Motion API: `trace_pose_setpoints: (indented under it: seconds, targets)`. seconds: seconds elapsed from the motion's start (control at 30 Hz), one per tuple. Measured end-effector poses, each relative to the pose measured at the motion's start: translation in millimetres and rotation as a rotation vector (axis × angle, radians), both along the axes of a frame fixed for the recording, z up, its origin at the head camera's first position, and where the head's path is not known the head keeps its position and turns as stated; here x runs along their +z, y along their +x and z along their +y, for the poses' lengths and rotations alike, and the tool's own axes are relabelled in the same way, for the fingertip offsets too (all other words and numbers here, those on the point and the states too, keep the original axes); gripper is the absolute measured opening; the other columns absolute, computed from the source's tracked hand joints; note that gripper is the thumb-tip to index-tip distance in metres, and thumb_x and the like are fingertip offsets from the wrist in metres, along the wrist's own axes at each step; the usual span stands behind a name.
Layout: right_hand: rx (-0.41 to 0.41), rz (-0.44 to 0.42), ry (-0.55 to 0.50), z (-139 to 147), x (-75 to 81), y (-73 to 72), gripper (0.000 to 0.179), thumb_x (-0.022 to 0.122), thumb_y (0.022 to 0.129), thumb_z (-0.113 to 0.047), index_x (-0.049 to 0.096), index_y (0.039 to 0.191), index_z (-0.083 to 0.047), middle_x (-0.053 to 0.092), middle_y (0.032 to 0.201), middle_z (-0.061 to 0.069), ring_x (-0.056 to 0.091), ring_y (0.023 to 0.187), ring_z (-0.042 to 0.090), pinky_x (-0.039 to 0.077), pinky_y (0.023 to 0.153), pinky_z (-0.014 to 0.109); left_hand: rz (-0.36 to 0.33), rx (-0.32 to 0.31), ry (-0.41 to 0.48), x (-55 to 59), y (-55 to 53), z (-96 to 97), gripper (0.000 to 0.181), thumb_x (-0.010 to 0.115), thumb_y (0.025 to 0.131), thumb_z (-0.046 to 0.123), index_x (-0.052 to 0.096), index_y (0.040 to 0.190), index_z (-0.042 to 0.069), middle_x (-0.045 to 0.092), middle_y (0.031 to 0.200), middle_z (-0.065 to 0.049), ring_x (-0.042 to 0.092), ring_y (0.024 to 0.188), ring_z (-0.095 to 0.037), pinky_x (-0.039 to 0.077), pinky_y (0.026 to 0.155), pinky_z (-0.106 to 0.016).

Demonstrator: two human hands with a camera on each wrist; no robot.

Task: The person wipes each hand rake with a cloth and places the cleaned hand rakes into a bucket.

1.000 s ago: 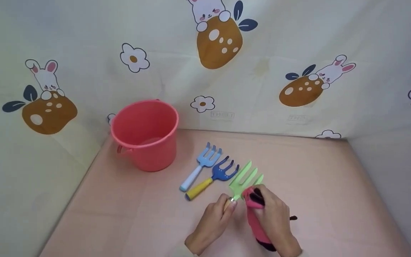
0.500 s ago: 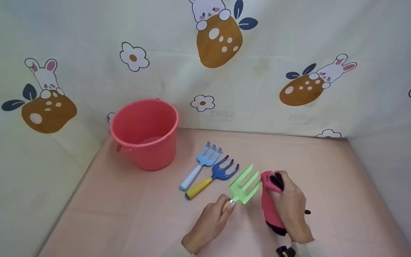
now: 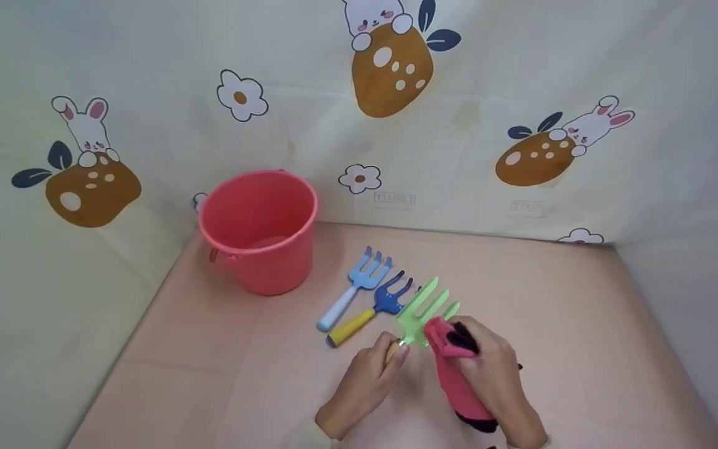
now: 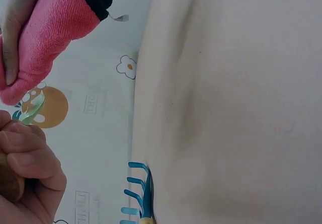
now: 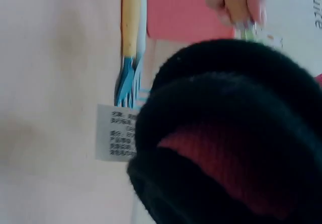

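My left hand [image 3: 359,383] grips the wooden handle of a green garden fork [image 3: 418,318], whose tines point up and away. In the left wrist view its fingers curl round the handle [image 4: 10,178]. My right hand [image 3: 496,368] holds a bunched pink cloth [image 3: 459,386] with black edging, its top lying against the right side of the fork's head. The lower part of the cloth hangs toward me. In the right wrist view the dark edging [image 5: 226,90] covers much of the picture, and a printed label [image 5: 114,133] sticks out beside it.
A red bucket [image 3: 278,268] stands at the back left. Between it and the hands lie a light blue hand rake [image 3: 338,307] and a dark blue one with a yellow handle [image 3: 353,327]; the green fork partly hides the latter. Printed sheets wall the table's sides and back.
The right hand and cloth swung off the tines to the right, then returned left and nearer me to the fork's head. The fork has shifted slightly, overlapping the dark blue rake.
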State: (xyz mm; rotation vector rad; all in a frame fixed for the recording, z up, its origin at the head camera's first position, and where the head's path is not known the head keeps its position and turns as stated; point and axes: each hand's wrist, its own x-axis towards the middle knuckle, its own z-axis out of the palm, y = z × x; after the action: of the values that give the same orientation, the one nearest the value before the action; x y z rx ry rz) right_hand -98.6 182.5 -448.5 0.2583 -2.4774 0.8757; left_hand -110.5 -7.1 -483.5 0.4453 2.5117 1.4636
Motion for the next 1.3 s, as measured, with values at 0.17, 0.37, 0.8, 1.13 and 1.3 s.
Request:
trace_pose_setpoints:
  seconds: [0.17, 0.37, 0.8, 1.13, 1.3]
  targets:
    - [0.06, 0.011, 0.068, -15.0, -1.5, 4.7, 0.027, 0.078, 0.071, -0.006, 0.068, 0.096, -0.013, 0.068, 0.091, -0.001, 0.066, 0.084, 0.011, 0.054, 0.075, 0.032, 0.046, -0.01, -0.029, 2.0, 1.5, 3.6, 0.031, 0.039, 0.098, 0.045, 0.048, 0.1, 0.016, 0.038, 0.065, 0.009, 0.04, 0.057, -0.001, 0.032, 0.052, -0.017]
    - [0.103, 0.021, 0.095, -16.1, -7.7, -0.7, 0.025, 0.078, 0.072, -0.008, 0.068, 0.094, -0.012, 0.069, 0.089, 0.0, 0.067, 0.083, 0.013, 0.054, 0.074, 0.032, 0.115, -0.037, -0.012, 0.8, 3.8, 6.0, 0.026, 0.04, 0.099, 0.038, 0.049, 0.1, 0.013, 0.038, 0.065, 0.01, 0.039, 0.056, 0.0, 0.032, 0.051, -0.016]
    - [0.003, 0.043, 0.163, -14.8, -9.7, -5.3, 0.026, 0.076, 0.07, -0.009, 0.062, 0.09, -0.016, 0.067, 0.078, 0.001, 0.062, 0.066, 0.011, 0.052, 0.06, 0.031, 0.128, -0.064, -0.023, -2.3, 2.2, 11.5, 0.035, 0.034, 0.099, 0.047, 0.05, 0.098, 0.015, 0.038, 0.064, 0.012, 0.038, 0.055, 0.002, 0.032, 0.051, -0.015]
    - [-0.116, -0.009, 0.123, -18.7, -11.0, -8.0, 0.025, 0.075, 0.075, -0.013, 0.059, 0.094, -0.01, 0.064, 0.073, 0.004, 0.057, 0.061, 0.012, 0.05, 0.056, 0.033, 0.14, -0.072, -0.041, -3.3, -2.4, 10.5, 0.036, 0.034, 0.099, 0.047, 0.05, 0.098, 0.015, 0.038, 0.063, 0.011, 0.039, 0.054, 0.002, 0.033, 0.051, -0.016]
    - [-0.124, -0.018, 0.094, -14.7, -8.0, -14.6, 0.025, 0.074, 0.076, -0.013, 0.057, 0.094, -0.008, 0.061, 0.068, 0.005, 0.053, 0.055, 0.012, 0.045, 0.05, 0.029, 0.139, -0.066, -0.053, -4.7, -3.8, 9.2, 0.033, 0.037, 0.099, 0.043, 0.051, 0.099, 0.014, 0.038, 0.062, 0.011, 0.039, 0.054, 0.001, 0.033, 0.051, -0.016]
